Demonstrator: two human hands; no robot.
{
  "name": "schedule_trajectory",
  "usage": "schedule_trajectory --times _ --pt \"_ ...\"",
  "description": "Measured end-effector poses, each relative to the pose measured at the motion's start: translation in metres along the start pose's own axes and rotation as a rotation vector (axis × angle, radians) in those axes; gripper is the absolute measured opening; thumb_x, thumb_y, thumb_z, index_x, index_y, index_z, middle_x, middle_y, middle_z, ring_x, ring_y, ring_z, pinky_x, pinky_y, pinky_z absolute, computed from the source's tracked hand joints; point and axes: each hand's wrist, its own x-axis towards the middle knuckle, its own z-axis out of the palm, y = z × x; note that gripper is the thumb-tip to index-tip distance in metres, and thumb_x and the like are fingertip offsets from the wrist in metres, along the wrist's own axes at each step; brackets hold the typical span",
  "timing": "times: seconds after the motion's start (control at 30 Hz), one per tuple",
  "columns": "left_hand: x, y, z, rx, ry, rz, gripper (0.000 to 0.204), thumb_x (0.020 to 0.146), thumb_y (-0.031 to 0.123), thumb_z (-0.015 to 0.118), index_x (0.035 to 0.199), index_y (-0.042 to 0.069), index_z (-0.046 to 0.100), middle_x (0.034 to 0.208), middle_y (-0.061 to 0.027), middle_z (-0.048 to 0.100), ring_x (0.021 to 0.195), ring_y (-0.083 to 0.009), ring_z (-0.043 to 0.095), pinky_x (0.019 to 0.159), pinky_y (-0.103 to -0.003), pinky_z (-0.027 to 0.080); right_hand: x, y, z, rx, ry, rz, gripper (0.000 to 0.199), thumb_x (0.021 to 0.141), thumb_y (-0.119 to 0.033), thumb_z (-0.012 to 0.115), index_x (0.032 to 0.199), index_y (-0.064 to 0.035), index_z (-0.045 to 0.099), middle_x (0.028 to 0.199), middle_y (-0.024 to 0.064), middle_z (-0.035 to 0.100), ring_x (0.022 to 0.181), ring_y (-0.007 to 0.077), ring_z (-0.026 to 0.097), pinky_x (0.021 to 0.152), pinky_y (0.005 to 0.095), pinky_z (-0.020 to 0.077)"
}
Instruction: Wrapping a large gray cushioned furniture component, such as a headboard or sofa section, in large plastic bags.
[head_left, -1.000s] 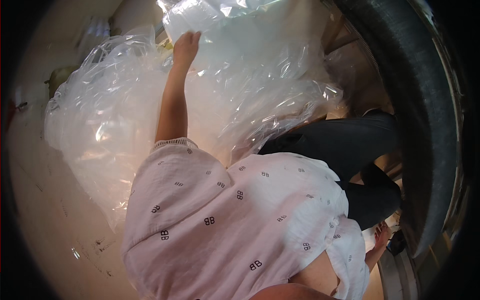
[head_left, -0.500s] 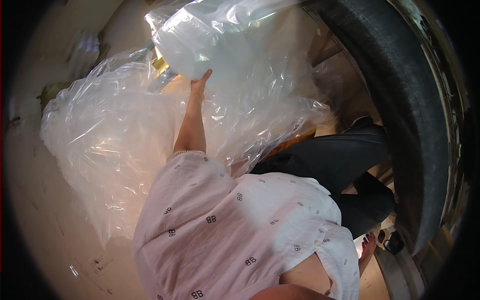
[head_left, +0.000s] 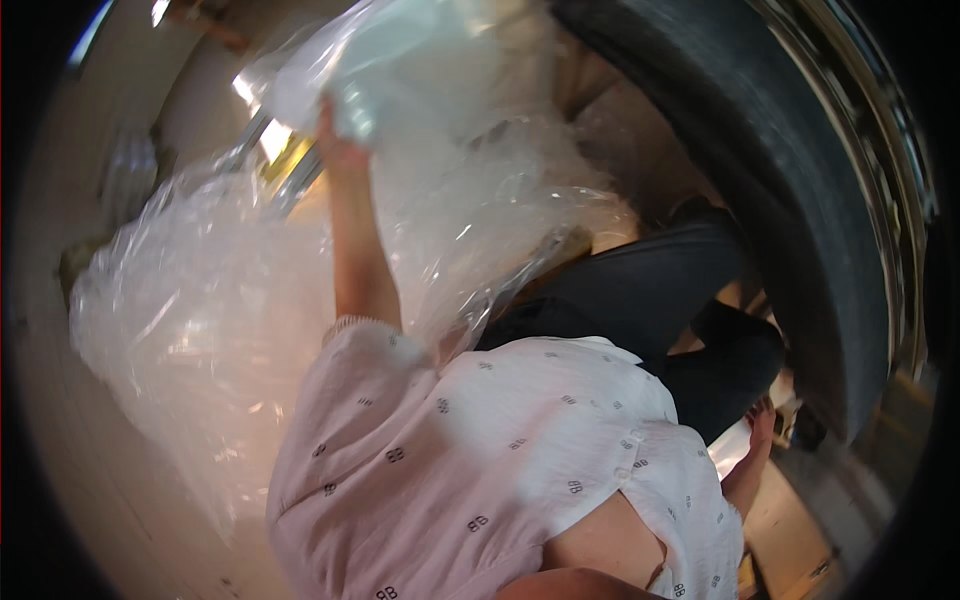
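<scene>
My left arm, in a short pale pink patterned sleeve, reaches up and away from me. My left hand (head_left: 336, 138) grips a crumpled wad of clear plastic film (head_left: 400, 70) at the top of the view. Below it a large heap of clear plastic bags (head_left: 200, 330) spreads over the floor to the left. Small at the lower right, my right hand (head_left: 763, 424) hangs beside my dark trousers (head_left: 650, 300), next to a white scrap (head_left: 733, 448). Its fingers are too small to read.
A big black tyre (head_left: 800, 200) curves down the right side, close to my legs. Behind the plastic, a yellow and metal object (head_left: 290, 165) shows through. Pale floor (head_left: 90, 470) lies at the left, partly under the plastic.
My left hand has closed on the plastic wad and lifted it higher and to the right. The view has swung, bringing the tyre closer on the right.
</scene>
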Motion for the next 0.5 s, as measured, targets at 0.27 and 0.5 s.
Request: schedule_trajectory --times 0.27,0.5 --pt "-0.011 -0.053 -0.232 0.746 0.243 -0.307 0.044 0.09 0.03 0.046 0.129 0.012 0.04 0.124 -0.0022 0.047 0.112 -0.0145 0.044 0.1 -0.034 0.032 -0.036 0.183 -0.044 0.048 0.114 0.054 0.031 0.083 -0.032 0.052 0.1 -0.0074 0.06 0.085 0.0067 0.062 0.071 0.0159 0.06 0.057 0.0293 0.0478" --pt "0.017 -0.208 -0.11 1.231 -0.177 -0.622 0.042 0.09 0.031 0.041 0.125 0.008 0.042 0.122 -0.0095 0.048 0.112 -0.0252 0.042 0.1 -0.046 0.028 -0.066 0.199 0.026 0.204 0.272 0.195 0.025 0.081 -0.029 0.053 0.085 -0.006 0.062 0.07 0.0032 0.061 0.058 0.0123 0.056 0.053 0.0267 0.0472"
